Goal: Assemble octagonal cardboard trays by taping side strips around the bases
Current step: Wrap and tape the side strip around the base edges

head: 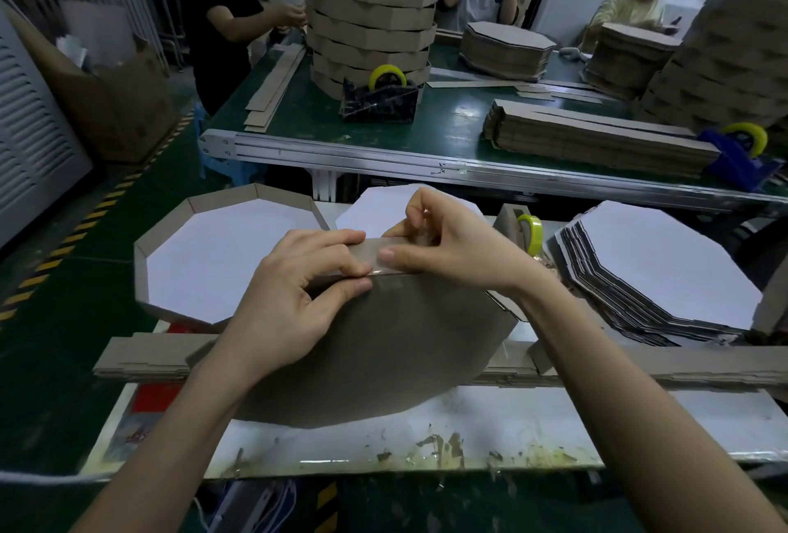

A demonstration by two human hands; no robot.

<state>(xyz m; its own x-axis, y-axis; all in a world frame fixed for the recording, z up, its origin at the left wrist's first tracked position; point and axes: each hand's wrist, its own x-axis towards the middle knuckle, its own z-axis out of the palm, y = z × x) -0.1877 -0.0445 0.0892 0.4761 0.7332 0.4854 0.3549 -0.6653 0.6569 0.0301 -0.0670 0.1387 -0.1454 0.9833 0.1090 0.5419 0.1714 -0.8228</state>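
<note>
One brown octagonal base [405,345] stands tilted on the white bench [554,421], between one finished tray [149,242] and one stack of bases [665,259]. The left hand [294,298] and right hand [447,242], fingers curled narrow, pinch one side strip [375,253] against its top edge.

An octagonal cardboard base [383,353] lies tilted, brown side up. A brown side strip [370,253] stands along its top edge, with clear tape [390,279] across the seam.
</note>
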